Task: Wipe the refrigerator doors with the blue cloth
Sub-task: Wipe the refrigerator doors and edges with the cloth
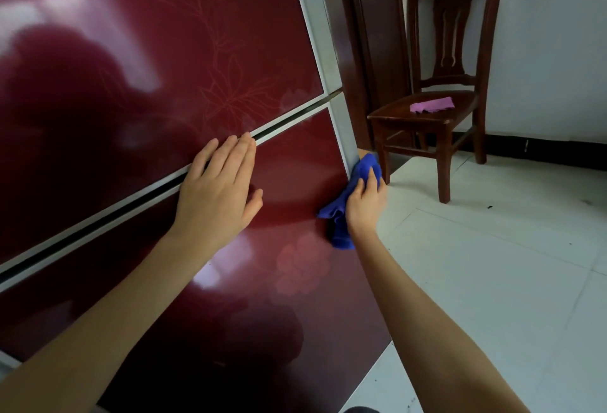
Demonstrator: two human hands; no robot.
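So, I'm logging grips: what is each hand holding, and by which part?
The right hand grips the blue cloth by its bunched middle; the left hand rests flat on the fridge, holding nothing.

Refrigerator doors (pixel 138 90) were glossy dark red with faint floral line pattern, pale silver-grey trim. Cloth (pixel 346 202) was bright blue. Chair (pixel 440 117) was dark reddish-brown wood; rag (pixel 432 104) on seat was pink-purple. Floor (pixel 492 264) was white tile.

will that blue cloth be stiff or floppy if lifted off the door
Probably floppy: the blue cloth bunches in folds under the right hand and its tail droops. Likely light, since fingers alone hold it. It should slide easily on the glossy door.
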